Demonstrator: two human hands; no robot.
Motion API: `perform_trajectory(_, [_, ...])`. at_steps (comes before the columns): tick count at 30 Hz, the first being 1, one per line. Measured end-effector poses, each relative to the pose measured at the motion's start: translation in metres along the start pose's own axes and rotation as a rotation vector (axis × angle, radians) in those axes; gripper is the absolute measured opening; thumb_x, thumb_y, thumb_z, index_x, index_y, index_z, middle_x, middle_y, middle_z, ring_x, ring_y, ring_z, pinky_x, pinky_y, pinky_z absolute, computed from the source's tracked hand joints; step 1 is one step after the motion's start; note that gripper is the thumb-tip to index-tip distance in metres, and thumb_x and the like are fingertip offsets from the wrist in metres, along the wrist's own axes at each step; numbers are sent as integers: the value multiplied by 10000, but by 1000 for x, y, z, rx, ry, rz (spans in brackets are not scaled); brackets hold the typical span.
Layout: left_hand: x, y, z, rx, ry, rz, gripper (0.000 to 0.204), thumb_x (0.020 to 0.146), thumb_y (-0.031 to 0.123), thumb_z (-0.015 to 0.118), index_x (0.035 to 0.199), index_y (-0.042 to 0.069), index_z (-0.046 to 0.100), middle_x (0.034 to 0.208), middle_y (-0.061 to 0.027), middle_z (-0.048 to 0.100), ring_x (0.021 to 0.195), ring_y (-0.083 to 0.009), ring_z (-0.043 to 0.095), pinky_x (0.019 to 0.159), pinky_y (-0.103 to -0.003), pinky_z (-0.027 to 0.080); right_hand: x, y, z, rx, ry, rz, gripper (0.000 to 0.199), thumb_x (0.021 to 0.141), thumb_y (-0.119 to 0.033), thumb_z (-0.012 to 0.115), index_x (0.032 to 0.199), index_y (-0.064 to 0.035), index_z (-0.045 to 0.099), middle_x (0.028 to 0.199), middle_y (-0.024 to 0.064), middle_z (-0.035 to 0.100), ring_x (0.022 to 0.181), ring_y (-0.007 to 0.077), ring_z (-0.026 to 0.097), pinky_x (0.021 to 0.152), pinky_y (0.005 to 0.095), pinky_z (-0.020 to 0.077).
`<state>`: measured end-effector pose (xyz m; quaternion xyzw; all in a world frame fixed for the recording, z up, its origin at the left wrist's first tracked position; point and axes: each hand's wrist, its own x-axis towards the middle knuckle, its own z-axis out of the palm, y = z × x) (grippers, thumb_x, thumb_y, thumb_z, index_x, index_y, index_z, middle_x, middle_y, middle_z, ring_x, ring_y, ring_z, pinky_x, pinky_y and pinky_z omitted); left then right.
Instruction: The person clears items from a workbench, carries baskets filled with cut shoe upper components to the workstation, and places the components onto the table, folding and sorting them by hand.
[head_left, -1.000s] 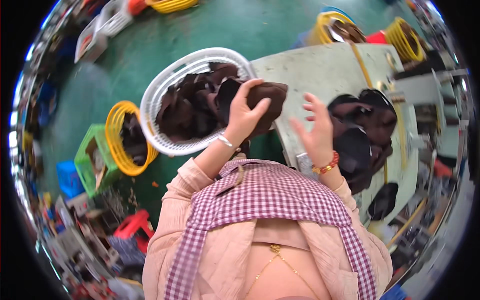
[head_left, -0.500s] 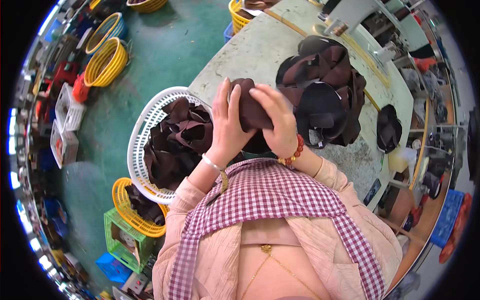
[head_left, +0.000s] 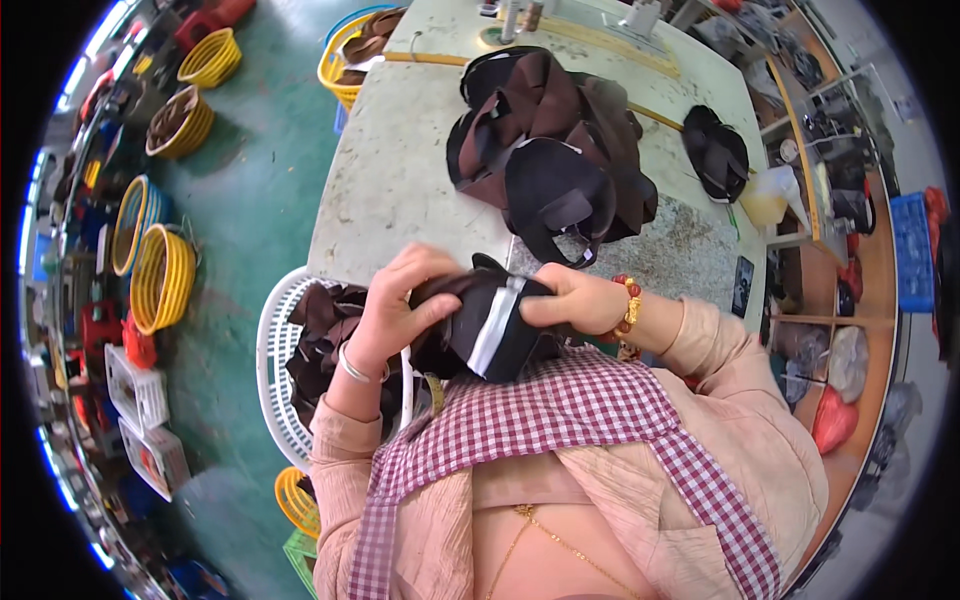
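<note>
In front of my apron I hold a dark shoe upper point(head_left: 460, 335) between both hands, its black lining turned up and a pale strip running across it. My left hand point(head_left: 400, 305) grips its left side with the thumb on top. My right hand point(head_left: 575, 300) pinches its right edge between thumb and fingers. Just beyond, a heap of brown and black uppers point(head_left: 560, 180) lies on the worktable point(head_left: 380, 190). Beside my left forearm, a white basket point(head_left: 275, 350) holds loose brown pieces point(head_left: 330, 325).
A single black upper point(head_left: 715, 155) lies at the table's right side, near a dark phone point(head_left: 743, 285). Shelves with bags point(head_left: 850, 365) stand to the right. Yellow baskets point(head_left: 162, 280) sit on the green floor at left. Thread spools point(head_left: 511, 20) stand at the far edge.
The upper has turned from its brown outside to its black lining with the pale strip. My hands now grip its two sides, nearer my apron. The whole view has shifted.
</note>
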<state>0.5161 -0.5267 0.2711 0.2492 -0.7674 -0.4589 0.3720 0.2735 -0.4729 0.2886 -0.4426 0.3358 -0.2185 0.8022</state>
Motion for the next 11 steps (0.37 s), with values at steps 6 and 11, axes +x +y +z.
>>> perform_trajectory(6, [1,-20,45,-319,-16,-115,842,711,183,695,1383,-5,224,1383,-144,339,1274,-239,354,1052,-334,259,-23,25,-7,1049,123,-356,530,942,-427,389,1294,-32,412,1244,160,514,1122,253,531,954,417,435])
perform_trajectory(11, [10,-71,59,-847,-194,-710,947,735,253,718,1416,14,105,1427,-132,269,1315,-185,272,1081,-292,177,-78,34,-31,1080,22,-502,534,952,-439,340,1295,-37,413,1233,174,522,1070,295,565,848,448,513])
